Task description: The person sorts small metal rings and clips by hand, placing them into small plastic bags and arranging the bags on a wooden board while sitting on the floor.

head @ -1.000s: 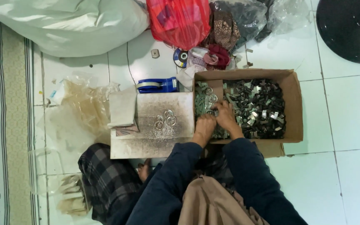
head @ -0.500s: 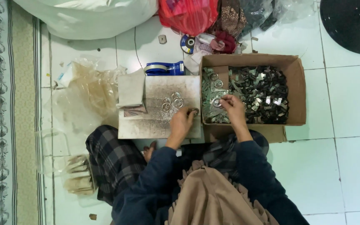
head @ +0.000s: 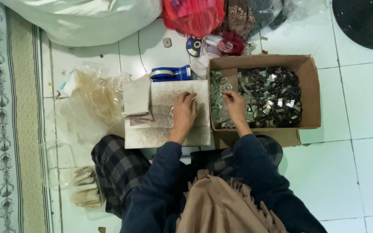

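Two hands working: left hand [head: 183,113] flat on grey board [head: 160,129] beside cardboard box [head: 306,92], fingers loosely spread; right hand [head: 234,103] inside box, fingers curled among metal pieces [head: 273,95], grasp unclear.

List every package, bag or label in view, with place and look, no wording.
Cardboard box: right of the flat board, brown, open, full of small metal pieces; right hand inside it.
White sack: top left, large, bulging.
Red bag: top centre, crumpled plastic.
Clear bags: left of the board, crinkled, yellowish.
Disc label: above the box, round, blue and dark.
Left hand: on the board.
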